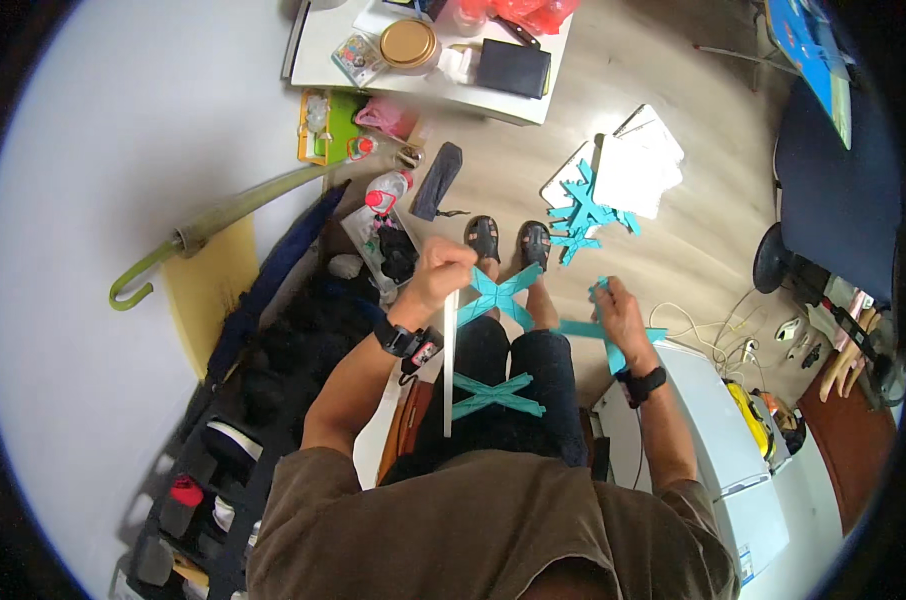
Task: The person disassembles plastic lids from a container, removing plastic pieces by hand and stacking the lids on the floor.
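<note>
White thin piece [449, 370], seen near edge-on, stands roughly upright in front of the lap, top end at the left hand [440, 273]. Left fist is curled around that top end. Two teal crosses sit along its right side: upper cross [498, 297] just beside the left hand, lower cross [496, 396] over the thigh; can't tell how either is fixed. Right hand [623, 318] is out to the right, fingers gripping a separate teal piece [580, 328], strips sticking out both sides. Beyond the feet on the floor: loose pile of teal crosses [585, 210] against overlapping white panels [633, 175]. Dark sandals [534, 243] on the feet, dark slim pouch [439, 180] left of them. Farther out: white table [318, 50] with gold-lidded jar [408, 43] and black wallet [513, 68]; white cabinet [688, 395] near the right forearm.
</note>
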A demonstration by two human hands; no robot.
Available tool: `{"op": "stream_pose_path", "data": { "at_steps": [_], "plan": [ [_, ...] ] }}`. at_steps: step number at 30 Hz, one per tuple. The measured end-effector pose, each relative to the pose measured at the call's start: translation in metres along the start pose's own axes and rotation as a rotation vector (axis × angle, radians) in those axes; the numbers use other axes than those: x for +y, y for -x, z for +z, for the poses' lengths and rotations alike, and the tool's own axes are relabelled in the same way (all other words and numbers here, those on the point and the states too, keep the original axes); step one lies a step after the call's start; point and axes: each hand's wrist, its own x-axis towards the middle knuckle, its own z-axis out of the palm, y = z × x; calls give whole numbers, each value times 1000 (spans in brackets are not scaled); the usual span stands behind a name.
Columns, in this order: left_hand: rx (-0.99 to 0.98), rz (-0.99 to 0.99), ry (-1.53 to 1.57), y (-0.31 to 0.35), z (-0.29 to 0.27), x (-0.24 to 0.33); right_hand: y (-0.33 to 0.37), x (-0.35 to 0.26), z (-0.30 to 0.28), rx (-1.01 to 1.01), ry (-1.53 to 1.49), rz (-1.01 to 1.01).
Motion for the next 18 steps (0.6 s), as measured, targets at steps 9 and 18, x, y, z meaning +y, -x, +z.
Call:
{"op": "stream_pose_path", "data": {
  "at_steps": [9, 18],
  "plan": [
    [113, 76, 352, 9, -28, 4, -77, 30, -16, 165, 667, -407],
    [-20, 75, 249, 0, 38, 38, -99, -31, 96, -606, 455, -257]
  ]
}}
